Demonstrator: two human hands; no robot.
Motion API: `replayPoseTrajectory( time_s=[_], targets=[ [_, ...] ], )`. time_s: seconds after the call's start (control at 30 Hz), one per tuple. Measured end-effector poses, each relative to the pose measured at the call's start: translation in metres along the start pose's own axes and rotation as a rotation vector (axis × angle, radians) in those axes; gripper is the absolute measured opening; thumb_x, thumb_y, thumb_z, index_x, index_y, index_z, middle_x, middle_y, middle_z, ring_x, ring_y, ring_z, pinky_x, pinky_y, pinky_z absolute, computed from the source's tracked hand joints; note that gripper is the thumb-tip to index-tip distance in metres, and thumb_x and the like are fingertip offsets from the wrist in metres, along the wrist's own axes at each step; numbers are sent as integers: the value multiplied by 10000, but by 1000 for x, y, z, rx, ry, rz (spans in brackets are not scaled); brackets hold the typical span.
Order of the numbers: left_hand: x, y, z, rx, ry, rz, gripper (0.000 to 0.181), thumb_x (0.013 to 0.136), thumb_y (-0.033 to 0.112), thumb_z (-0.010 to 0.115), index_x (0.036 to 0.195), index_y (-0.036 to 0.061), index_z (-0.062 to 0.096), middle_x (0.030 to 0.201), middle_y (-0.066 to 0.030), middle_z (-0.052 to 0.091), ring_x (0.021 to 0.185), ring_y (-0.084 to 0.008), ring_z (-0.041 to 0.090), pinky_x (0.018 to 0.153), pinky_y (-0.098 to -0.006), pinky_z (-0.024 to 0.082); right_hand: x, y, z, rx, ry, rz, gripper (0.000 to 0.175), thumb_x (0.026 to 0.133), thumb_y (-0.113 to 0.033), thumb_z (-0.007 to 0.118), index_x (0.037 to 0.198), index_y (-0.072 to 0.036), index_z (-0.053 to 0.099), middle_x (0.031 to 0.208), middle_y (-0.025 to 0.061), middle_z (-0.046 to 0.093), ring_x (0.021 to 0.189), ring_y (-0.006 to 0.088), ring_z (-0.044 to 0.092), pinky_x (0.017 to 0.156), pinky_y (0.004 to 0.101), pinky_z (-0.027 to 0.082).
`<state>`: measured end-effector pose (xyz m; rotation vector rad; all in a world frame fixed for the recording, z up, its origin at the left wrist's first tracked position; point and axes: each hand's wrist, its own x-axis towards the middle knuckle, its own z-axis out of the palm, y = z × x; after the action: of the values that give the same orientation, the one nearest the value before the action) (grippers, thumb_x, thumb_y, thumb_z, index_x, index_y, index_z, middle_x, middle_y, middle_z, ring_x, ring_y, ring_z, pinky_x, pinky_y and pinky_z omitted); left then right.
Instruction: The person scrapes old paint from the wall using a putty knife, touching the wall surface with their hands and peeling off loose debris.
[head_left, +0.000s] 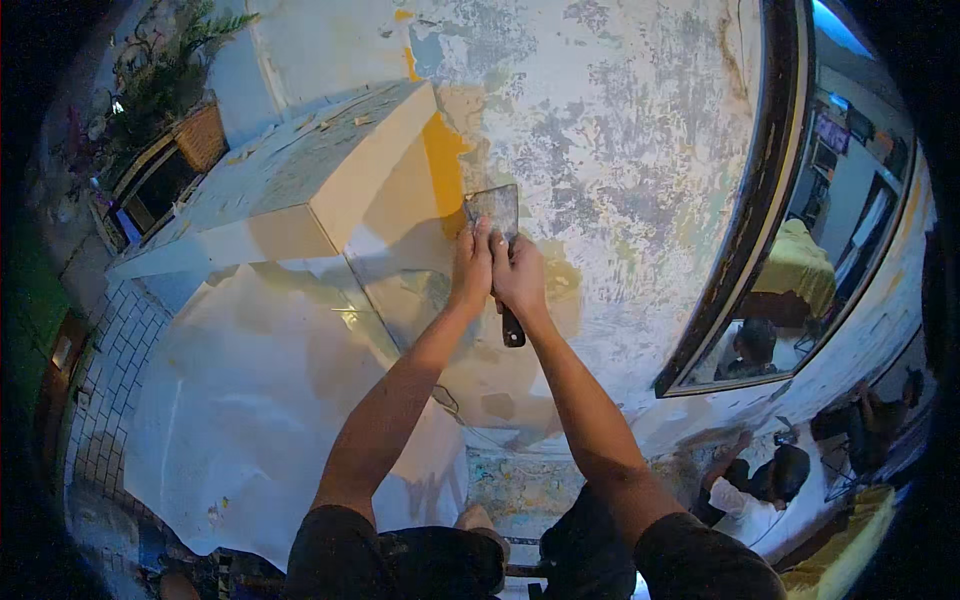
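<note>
A wide-bladed paint scraper is held up against a wall of patchy, peeling paint. My right hand wraps its dark handle, whose end sticks out below the hand. Close beside it, my left hand also grips the scraper, with fingers reaching up onto the lower part of the blade. The blade's broad edge points upward, next to a strip of exposed yellow-orange paint. Whether the edge touches the wall cannot be told.
A boxy cream ledge with flakes on top juts out at left, above a pale draped sheet. A dark-framed window stands at right. Another person works at lower right. A plant grows at upper left.
</note>
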<state>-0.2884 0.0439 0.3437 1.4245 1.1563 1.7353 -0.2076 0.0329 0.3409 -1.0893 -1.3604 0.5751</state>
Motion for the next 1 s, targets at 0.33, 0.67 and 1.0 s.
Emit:
replayPoseTrajectory(
  time_s=[0.33, 0.67, 1.0],
  targets=[
    [-34, -47, -9, 124, 39, 12, 482, 971, 408, 430, 838, -36, 562, 728, -139, 578, 668, -248, 527, 656, -392, 426, -37, 35, 7, 8, -17, -38, 374, 927, -247, 506, 730, 71, 529, 517, 183, 527, 430, 279, 536, 416, 382, 411],
    [-50, -107, -24, 327, -17, 153, 428, 967, 371, 430, 912, -33, 561, 786, -236, 586, 734, -383, 571, 655, -444, 421, -66, 77, 22, 133, -57, 10, 292, 945, -212, 482, 815, 44, 538, 511, 137, 531, 367, 209, 512, 368, 337, 396],
    [-27, -86, -29, 273, -103, 83, 407, 960, 356, 441, 974, -34, 555, 839, -248, 602, 795, -417, 579, 690, -463, 439, -46, 92, 36, 23, 4, -144, 336, 967, -249, 460, 797, 31, 536, 464, 69, 495, 330, 148, 470, 342, 321, 384]
  ],
)
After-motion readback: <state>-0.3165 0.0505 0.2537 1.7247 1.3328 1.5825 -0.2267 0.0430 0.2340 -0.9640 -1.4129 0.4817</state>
